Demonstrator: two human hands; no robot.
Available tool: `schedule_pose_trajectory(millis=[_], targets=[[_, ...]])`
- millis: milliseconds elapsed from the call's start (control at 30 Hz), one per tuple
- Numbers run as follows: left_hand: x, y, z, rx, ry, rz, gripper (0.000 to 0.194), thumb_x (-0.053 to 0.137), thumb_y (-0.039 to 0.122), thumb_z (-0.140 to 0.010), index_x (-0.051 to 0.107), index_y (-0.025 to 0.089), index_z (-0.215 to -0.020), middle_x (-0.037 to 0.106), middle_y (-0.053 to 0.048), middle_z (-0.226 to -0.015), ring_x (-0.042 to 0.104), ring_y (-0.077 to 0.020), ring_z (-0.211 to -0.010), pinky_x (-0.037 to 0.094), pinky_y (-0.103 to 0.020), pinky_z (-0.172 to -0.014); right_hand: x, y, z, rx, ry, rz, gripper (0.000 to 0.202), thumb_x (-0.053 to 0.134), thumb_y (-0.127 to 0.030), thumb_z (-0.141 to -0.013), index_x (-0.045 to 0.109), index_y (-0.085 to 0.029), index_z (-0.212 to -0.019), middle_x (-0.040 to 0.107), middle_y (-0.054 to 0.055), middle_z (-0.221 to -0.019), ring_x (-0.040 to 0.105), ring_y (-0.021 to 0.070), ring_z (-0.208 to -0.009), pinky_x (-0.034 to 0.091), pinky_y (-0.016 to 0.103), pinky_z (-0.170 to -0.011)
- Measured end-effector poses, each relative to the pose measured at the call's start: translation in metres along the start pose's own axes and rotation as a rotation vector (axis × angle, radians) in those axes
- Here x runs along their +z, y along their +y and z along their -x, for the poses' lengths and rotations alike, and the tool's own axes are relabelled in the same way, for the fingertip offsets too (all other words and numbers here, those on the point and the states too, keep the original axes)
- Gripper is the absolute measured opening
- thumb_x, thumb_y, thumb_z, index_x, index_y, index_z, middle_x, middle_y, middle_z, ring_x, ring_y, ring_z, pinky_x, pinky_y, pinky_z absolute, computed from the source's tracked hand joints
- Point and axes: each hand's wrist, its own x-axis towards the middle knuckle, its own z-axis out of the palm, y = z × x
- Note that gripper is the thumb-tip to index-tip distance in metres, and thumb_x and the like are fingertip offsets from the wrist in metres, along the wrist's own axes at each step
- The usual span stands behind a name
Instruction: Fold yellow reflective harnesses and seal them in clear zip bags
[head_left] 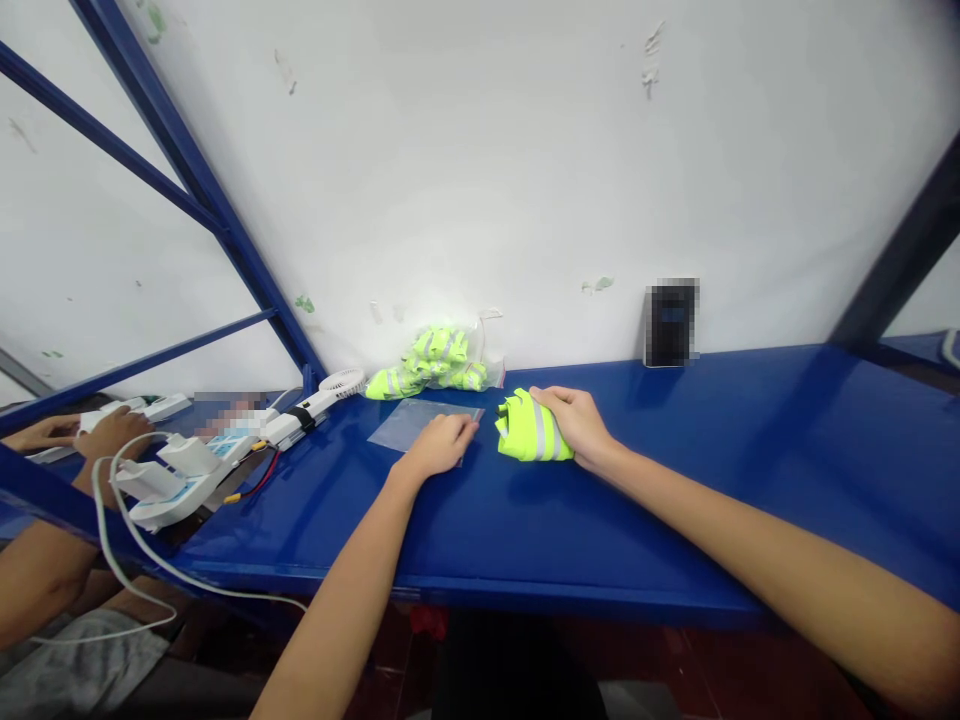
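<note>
My right hand (574, 420) is closed around the near-right side of a folded neon-yellow reflective vest (534, 428) with silver stripes, held at the blue table. To its left, my left hand (442, 443) rests with curled fingers at the right end of a flat clear plastic bag (411, 424); its fingertips seem to pinch the bag's edge. Behind that bag, against the wall, lies a pile of similar neon-yellow bundles (435, 362), at least some in clear plastic.
A white power strip (184, 490) with plugs and cables sits at the left, near a small white fan (341, 382). A dark phone-like object (670, 322) leans on the wall. Blue frame posts (225, 220) rise at left. Another person's hand (112, 432) is at far left.
</note>
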Motion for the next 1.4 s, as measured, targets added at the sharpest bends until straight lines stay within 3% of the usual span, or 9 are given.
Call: schedule_pose_trajectory(millis=[133, 333, 500, 633, 767, 933, 1100, 1200, 1400], targets=[[0.006, 0.015, 0.000, 0.231, 0.020, 0.174, 0.028, 0.048, 0.042, -0.090, 0.062, 0.020, -0.079, 0.056, 0.002, -0.050, 0.052, -0.0148, -0.050, 0.037, -0.026, -0.059, 0.001, -0.001, 0.002, 0.017, -0.004, -0.017, 0.039, 0.071, -0.054, -0.067, 0.069, -0.015, -0.067, 0.063, 0.003, -0.063, 0.049, 0.0134, -0.055, 0.036, 0.025, -0.049], [0.005, 0.008, 0.001, 0.267, 0.246, -0.093, 0.022, 0.059, 0.038, -0.080, 0.058, 0.019, -0.069, 0.053, 0.000, -0.060, 0.045, -0.0132, -0.055, 0.030, -0.026, -0.058, -0.007, 0.001, -0.004, 0.039, 0.030, -0.021, 0.037, 0.071, -0.052, -0.067, 0.069, -0.015, -0.068, 0.063, 0.002, -0.064, 0.050, 0.0134, -0.055, 0.036, 0.025, -0.048], [0.010, 0.004, -0.003, 0.157, 0.156, -0.231, 0.029, 0.055, 0.040, -0.082, 0.051, 0.020, -0.062, 0.058, -0.003, -0.064, 0.051, -0.0176, -0.061, 0.027, -0.029, -0.058, -0.009, 0.003, -0.007, 0.022, 0.051, -0.010, 0.036, 0.071, -0.052, -0.068, 0.069, -0.015, -0.068, 0.064, 0.002, -0.063, 0.051, 0.0138, -0.054, 0.037, 0.025, -0.047], [0.012, 0.007, -0.005, 0.129, 0.070, -0.053, 0.034, 0.042, 0.036, -0.091, 0.052, 0.020, -0.062, 0.056, -0.002, -0.058, 0.051, -0.0167, -0.057, 0.029, -0.028, -0.057, -0.007, 0.002, -0.007, 0.079, 0.049, -0.057, 0.034, 0.071, -0.050, -0.069, 0.068, -0.016, -0.070, 0.067, 0.003, -0.064, 0.056, 0.0154, -0.053, 0.040, 0.026, -0.047], [0.012, 0.010, -0.005, 0.149, -0.021, 0.125, 0.035, 0.043, 0.039, -0.091, 0.053, 0.020, -0.063, 0.055, 0.001, -0.054, 0.050, -0.0150, -0.053, 0.031, -0.027, -0.056, -0.004, 0.002, -0.007, 0.171, 0.040, -0.175, 0.026, 0.071, -0.043, -0.073, 0.068, -0.017, -0.076, 0.073, 0.007, -0.076, 0.065, 0.0194, -0.061, 0.050, 0.030, -0.053], [0.016, 0.011, -0.006, 0.190, 0.029, 0.080, 0.035, 0.040, 0.037, -0.093, 0.050, 0.020, -0.064, 0.056, 0.001, -0.059, 0.050, -0.0154, -0.058, 0.031, -0.027, -0.058, -0.003, 0.004, -0.009, 0.247, 0.039, -0.291, 0.020, 0.072, -0.035, -0.075, 0.070, -0.016, -0.081, 0.075, 0.010, -0.088, 0.070, 0.0223, -0.071, 0.057, 0.032, -0.061], [0.026, 0.018, -0.005, 0.164, 0.085, 0.062, 0.028, 0.039, 0.030, -0.092, 0.051, 0.020, -0.068, 0.056, 0.001, -0.055, 0.051, -0.0156, -0.054, 0.030, -0.027, -0.058, 0.002, 0.002, -0.006, 0.292, 0.053, -0.387, 0.015, 0.070, -0.030, -0.078, 0.070, -0.016, -0.080, 0.075, 0.009, -0.085, 0.070, 0.0209, -0.068, 0.057, 0.032, -0.061], [0.033, 0.027, -0.006, 0.146, 0.179, 0.056, 0.020, 0.043, 0.024, -0.089, 0.051, 0.020, -0.070, 0.056, 0.000, -0.058, 0.051, -0.0159, -0.055, 0.029, -0.027, -0.057, 0.005, 0.000, -0.004, 0.311, 0.046, -0.423, 0.014, 0.067, -0.029, -0.080, 0.069, -0.016, -0.078, 0.075, 0.009, -0.079, 0.069, 0.0211, -0.065, 0.057, 0.033, -0.061], [0.037, 0.040, -0.007, 0.117, 0.566, 0.054, 0.020, 0.043, 0.024, -0.091, 0.051, 0.020, -0.073, 0.053, -0.001, -0.067, 0.051, -0.0170, -0.068, 0.036, -0.028, -0.064, 0.001, 0.005, -0.007, 0.218, 0.062, -0.311, 0.023, 0.072, -0.039, -0.073, 0.067, -0.016, -0.072, 0.071, 0.006, -0.071, 0.063, 0.0177, -0.059, 0.050, 0.030, -0.057]])
